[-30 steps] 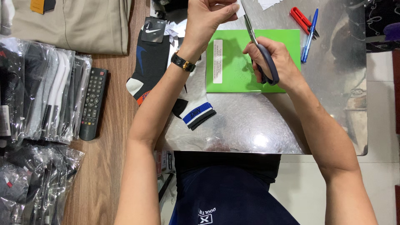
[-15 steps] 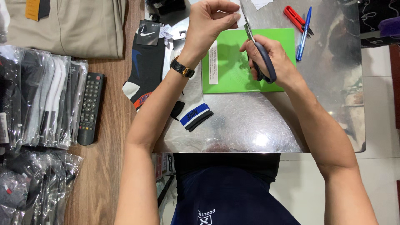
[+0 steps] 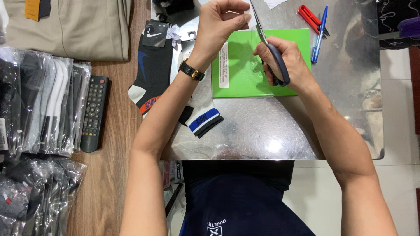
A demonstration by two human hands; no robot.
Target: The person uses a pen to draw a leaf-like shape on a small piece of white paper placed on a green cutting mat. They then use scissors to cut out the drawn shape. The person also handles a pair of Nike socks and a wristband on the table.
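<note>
My right hand (image 3: 286,65) grips scissors (image 3: 270,49) with dark blue handles, their blades pointing up toward my left hand. My left hand (image 3: 221,19) is closed, pinching a small white piece at the top edge of the view, right by the scissor tips. What exactly it holds is hard to make out. Both hands hover over a green sheet (image 3: 245,74) with a white label, lying on a shiny metal table (image 3: 262,131). A black watch (image 3: 191,70) sits on my left wrist.
Socks lie under my left forearm: a dark sock (image 3: 153,65) and a white one with a blue band (image 3: 204,120). A red clipper (image 3: 309,16) and blue pen (image 3: 319,30) rest at the back right. On the wooden surface are a remote (image 3: 92,113), bagged socks (image 3: 37,105) and beige cloth (image 3: 74,26).
Both hands stay together at the green sheet's upper edge; the scissors have barely shifted. The view has drifted slightly.
</note>
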